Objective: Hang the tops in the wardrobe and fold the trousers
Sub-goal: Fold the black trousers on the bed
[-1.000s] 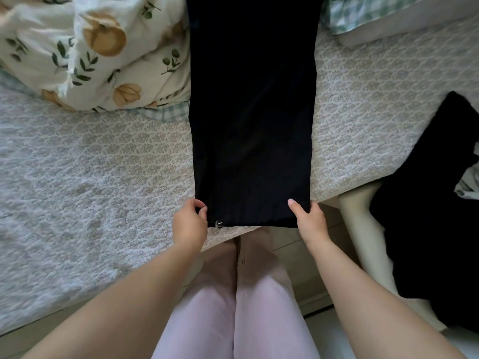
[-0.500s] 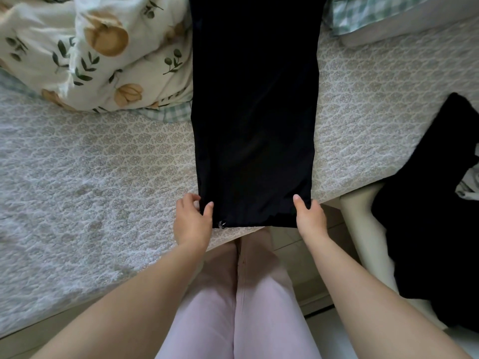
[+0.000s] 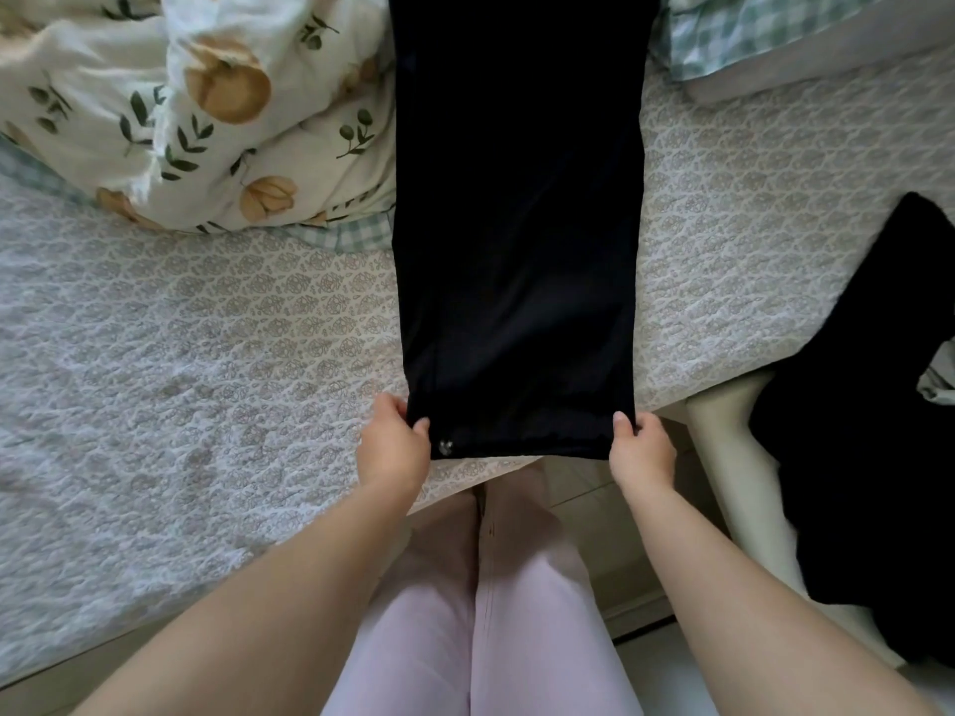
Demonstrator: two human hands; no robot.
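Trousers (image 3: pixel 517 224) lengthwise on bed (image 3: pixel 206 354); duvet (image 3: pixel 196 111) left, garment (image 3: pixel 852 457) right on chair (image 3: pixel 723 457).

just the one head-worn view, wide-angle, looking steeply down and forward over the bed (image 3: pixel 217 354), close in above both forearms, near bed edge at the bottom, pillows far

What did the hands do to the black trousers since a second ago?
Almost nothing moved. The left hand shifted its fingers a little on its near corner of the black trousers; the right hand kept pinching the other corner. The trousers stayed flat on the bed, and nothing was let go.
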